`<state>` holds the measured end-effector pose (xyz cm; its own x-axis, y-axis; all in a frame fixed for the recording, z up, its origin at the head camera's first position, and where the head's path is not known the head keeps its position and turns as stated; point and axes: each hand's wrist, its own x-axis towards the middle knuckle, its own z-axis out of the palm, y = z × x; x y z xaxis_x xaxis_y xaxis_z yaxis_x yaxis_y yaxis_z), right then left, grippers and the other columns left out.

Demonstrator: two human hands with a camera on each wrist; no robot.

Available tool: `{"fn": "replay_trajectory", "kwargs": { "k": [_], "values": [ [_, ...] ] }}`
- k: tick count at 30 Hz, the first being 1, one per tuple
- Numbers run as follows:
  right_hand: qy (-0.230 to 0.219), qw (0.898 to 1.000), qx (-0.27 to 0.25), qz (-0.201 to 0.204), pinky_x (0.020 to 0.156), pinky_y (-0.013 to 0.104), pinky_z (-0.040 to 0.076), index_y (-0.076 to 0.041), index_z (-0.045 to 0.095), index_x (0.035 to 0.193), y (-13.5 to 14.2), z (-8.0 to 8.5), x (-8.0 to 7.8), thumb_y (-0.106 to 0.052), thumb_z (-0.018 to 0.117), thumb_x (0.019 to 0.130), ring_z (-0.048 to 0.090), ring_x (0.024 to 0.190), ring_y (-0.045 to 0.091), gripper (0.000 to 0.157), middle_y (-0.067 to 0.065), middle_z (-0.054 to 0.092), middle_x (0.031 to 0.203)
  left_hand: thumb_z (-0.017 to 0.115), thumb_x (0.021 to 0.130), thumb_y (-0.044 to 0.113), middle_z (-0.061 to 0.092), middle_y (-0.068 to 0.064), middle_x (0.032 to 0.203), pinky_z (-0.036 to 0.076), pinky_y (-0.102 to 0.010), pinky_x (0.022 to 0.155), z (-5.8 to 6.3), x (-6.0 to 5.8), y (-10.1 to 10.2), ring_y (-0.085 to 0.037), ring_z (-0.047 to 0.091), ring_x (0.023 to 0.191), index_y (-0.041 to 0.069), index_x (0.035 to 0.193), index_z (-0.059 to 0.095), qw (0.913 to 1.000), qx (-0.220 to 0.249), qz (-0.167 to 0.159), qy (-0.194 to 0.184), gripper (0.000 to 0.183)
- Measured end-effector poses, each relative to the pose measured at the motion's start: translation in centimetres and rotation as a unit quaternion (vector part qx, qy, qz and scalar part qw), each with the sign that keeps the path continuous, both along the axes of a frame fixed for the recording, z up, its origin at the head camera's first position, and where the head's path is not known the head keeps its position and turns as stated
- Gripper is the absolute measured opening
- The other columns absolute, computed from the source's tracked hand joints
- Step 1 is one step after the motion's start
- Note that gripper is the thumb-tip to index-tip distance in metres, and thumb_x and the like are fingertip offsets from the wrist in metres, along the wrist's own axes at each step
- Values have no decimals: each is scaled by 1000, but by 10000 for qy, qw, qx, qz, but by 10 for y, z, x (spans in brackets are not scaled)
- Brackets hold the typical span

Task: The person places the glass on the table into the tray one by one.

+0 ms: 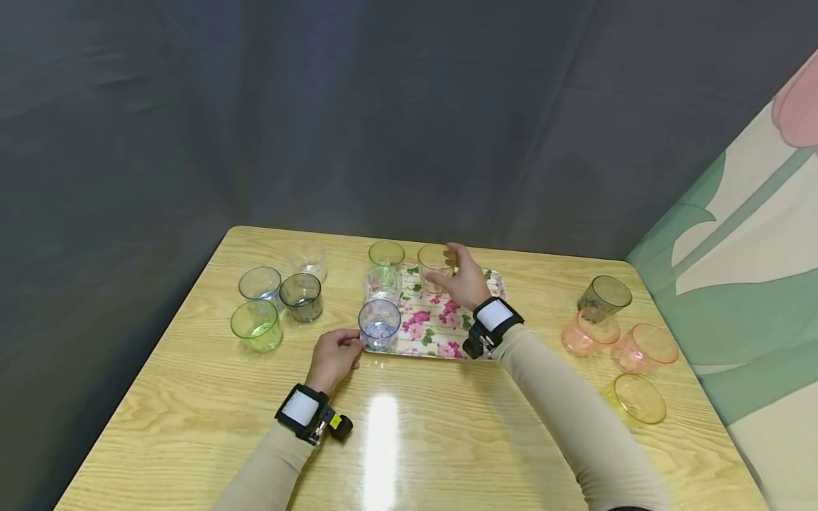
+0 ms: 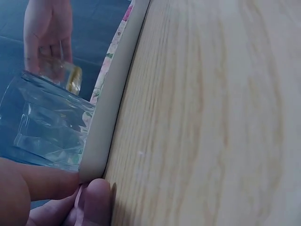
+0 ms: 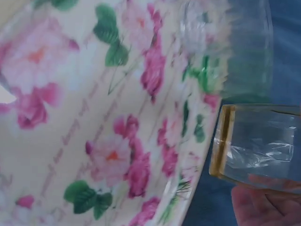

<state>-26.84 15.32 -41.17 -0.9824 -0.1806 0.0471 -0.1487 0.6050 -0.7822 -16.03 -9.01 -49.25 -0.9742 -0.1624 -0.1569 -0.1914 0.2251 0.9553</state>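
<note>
My left hand (image 1: 334, 358) pinches the near left corner of a white floral tray (image 1: 441, 349); thumb and finger grip its pale rim (image 2: 110, 103) in the left wrist view. My right hand (image 1: 469, 278) holds a yellowish glass (image 1: 432, 264) upright by its side above the tray's back part. In the left wrist view a gap shows between that glass's amber base (image 2: 74, 80) and the tray. Along the tray's left side stand a blue glass (image 1: 380, 328) near my left fingers, a clear glass (image 1: 382, 285) behind it, and a green glass (image 1: 386, 254) at the back.
Left of the tray stand a blue glass (image 1: 260, 284), a green glass (image 1: 257, 328), a dark grey glass (image 1: 302, 301) and a clear glass (image 1: 308, 259). Toward the right edge are a dark glass (image 1: 603, 294), two pink glasses (image 1: 584, 337) and a yellow glass (image 1: 639, 401). A dark curtain (image 1: 409, 128) hangs behind.
</note>
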Motion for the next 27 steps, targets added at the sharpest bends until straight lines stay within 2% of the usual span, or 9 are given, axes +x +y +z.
{"fn": "replay_trajectory", "kwargs": {
  "k": [6, 18, 27],
  "values": [
    [-295, 9993, 77, -234, 101, 52, 43, -6, 20, 145, -3, -16, -16, -36, 68, 85, 38, 128, 31, 83, 24, 39, 144, 62, 84, 3, 68, -17, 84, 49, -20, 48, 1, 0, 2, -15, 58, 54, -3, 105, 68, 9998, -164, 54, -45, 23],
    [-272, 9976, 181, -609, 102, 50, 41, -4, 22, 142, -25, -39, -24, -29, 72, 82, 41, 125, 35, 83, 27, 42, 140, 64, 83, 2, 68, -19, 87, 52, -20, 51, -2, 3, 3, -18, 61, 62, -5, 105, 67, 10000, 11, -8, 29, 23],
    [-317, 9975, 72, -624, 101, 52, 42, -6, 20, 144, -31, -40, -28, -29, 70, 84, 41, 125, 34, 82, 25, 40, 142, 63, 84, 1, 67, -23, 92, 51, -19, 52, 0, 2, 0, -17, 62, 66, -6, 107, 66, 9999, 96, -62, 67, 24]
  ]
}}
